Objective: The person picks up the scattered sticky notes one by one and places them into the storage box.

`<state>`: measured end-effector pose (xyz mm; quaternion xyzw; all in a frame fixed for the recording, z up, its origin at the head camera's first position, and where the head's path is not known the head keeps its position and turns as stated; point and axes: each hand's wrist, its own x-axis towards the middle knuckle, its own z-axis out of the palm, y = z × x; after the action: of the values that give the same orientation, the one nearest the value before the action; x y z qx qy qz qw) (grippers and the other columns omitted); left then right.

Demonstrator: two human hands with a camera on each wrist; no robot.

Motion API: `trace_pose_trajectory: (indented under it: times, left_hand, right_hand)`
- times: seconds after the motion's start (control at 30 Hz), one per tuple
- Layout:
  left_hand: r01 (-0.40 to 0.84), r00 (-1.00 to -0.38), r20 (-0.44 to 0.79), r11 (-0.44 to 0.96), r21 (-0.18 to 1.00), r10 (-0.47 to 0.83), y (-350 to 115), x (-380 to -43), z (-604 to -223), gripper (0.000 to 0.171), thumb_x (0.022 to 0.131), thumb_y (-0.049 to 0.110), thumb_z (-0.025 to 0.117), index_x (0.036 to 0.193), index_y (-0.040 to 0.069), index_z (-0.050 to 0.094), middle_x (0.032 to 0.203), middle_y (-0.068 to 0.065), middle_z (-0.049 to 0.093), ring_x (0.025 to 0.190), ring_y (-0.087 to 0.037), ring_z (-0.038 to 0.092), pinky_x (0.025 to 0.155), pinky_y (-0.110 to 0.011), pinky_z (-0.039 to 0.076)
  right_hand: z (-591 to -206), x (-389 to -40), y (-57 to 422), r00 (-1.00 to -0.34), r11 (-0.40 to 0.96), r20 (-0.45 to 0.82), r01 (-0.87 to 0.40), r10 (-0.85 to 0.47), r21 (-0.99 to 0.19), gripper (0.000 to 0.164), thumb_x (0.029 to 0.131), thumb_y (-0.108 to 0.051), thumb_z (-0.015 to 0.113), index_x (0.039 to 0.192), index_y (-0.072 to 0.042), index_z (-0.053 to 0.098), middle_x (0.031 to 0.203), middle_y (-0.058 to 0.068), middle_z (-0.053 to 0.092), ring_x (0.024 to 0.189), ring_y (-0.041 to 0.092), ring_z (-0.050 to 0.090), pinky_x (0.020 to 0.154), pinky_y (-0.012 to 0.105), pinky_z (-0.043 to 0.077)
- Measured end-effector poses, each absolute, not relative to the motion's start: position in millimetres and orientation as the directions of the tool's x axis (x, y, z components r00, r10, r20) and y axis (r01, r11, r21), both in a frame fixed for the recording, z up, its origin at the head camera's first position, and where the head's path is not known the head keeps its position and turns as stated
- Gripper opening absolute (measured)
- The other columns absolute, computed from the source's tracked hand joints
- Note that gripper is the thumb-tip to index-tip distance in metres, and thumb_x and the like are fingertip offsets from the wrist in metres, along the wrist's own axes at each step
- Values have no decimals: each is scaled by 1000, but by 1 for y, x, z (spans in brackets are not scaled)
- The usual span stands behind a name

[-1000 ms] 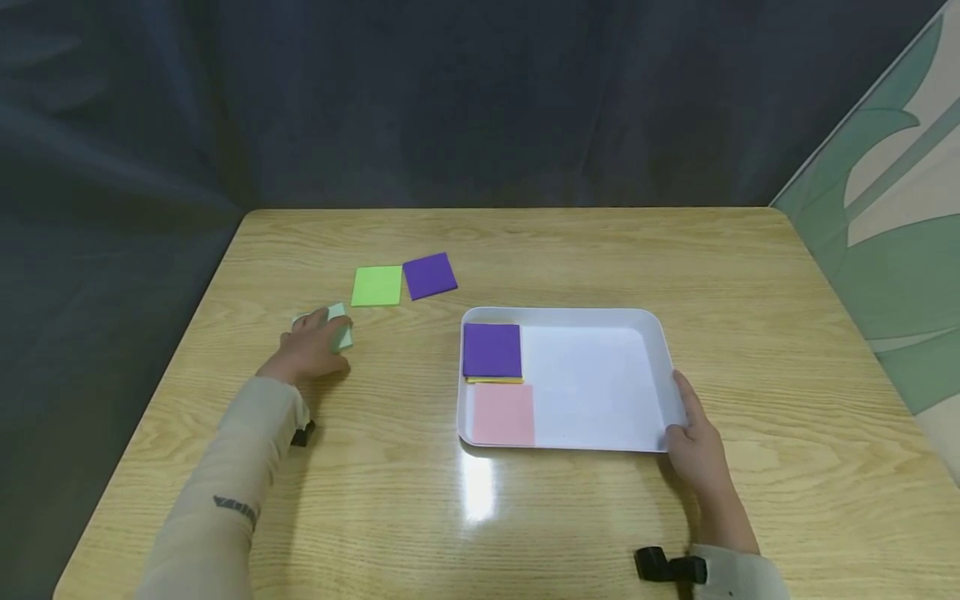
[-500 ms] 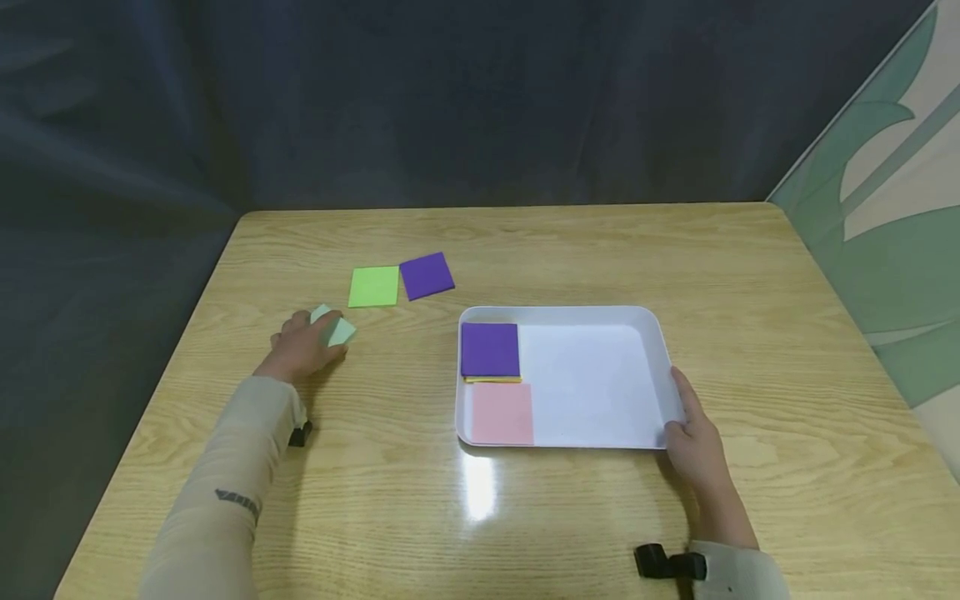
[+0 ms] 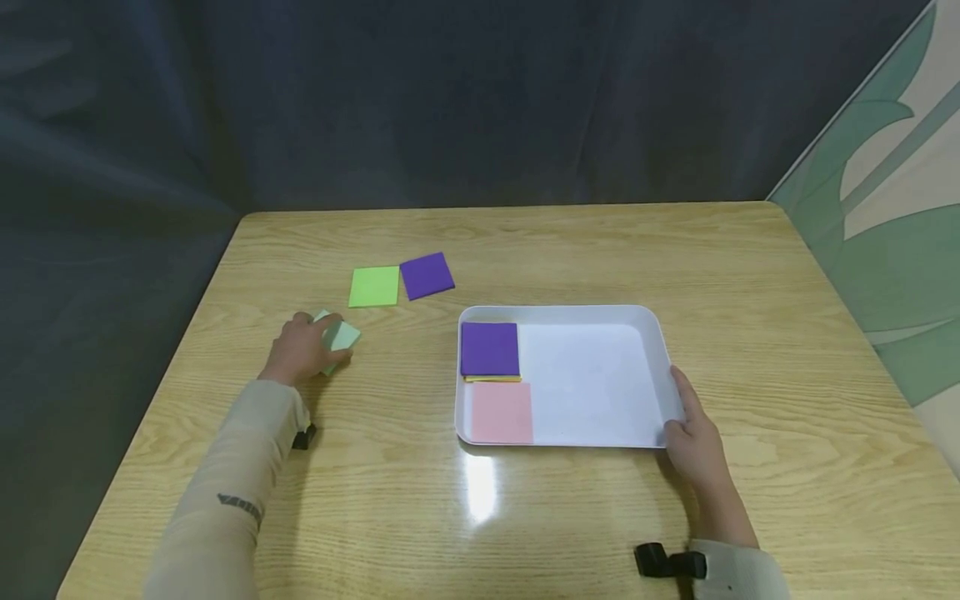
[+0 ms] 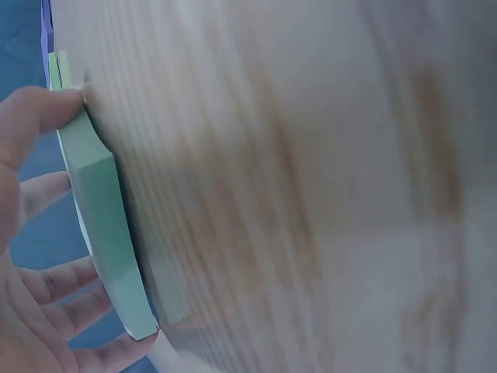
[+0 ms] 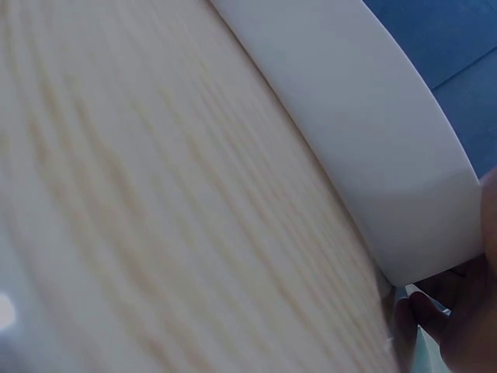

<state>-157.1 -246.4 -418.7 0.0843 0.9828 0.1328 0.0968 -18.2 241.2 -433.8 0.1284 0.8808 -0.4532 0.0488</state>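
Slanting, the mint pad [image 3: 344, 336] points one corner right.

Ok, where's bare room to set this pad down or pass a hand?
The tray is bare right of the stacked purple pad and pink pad, up to the right hand. The table is bare between the mint pad and tray, and behind the tray, right of the loose purple pad. Crowded: the tray's left end, and beyond the mint pad, around the green pad.

Dark cloth [image 3: 480, 100] behind wood-grain table [image 3: 570, 517]
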Motion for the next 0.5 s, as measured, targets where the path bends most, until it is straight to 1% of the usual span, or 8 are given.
trace_pose_trajectory:
  times: [0.13, 0.37, 0.5]
  left_hand:
    - [141, -966, -172, 950, 277, 194, -241, -155, -418, 64, 75, 40, 63, 126, 8, 41, 112, -35, 38, 93, -45, 41, 72, -61, 43]
    - [196, -955, -158, 937, 290, 249, -229, -151, -414, 65, 73, 40, 65, 126, 9, 42, 113, -33, 39, 94, -43, 42, 73, -58, 44]
    - [204, -954, -159, 937, 284, 256, -224, -150, -413, 67, 72, 39, 66, 127, 9, 42, 114, -31, 40, 95, -41, 43, 73, -55, 45]
  right_hand:
    - [-433, -18, 241, -961, 551, -207, 274, 181, -789, 70, 80, 6, 24, 139, -24, 1, 143, 26, 5, 125, 44, 7, 100, 62, 14]
    - [-432, -17, 241, -960, 548, -209, 277, 185, -789, 70, 80, 6, 24, 139, -24, 1, 143, 26, 5, 125, 43, 6, 100, 61, 13]
    - [-433, -18, 241, -960, 548, -210, 277, 183, -789, 71, 80, 6, 24, 139, -24, 1, 144, 26, 5, 126, 43, 6, 100, 61, 13]
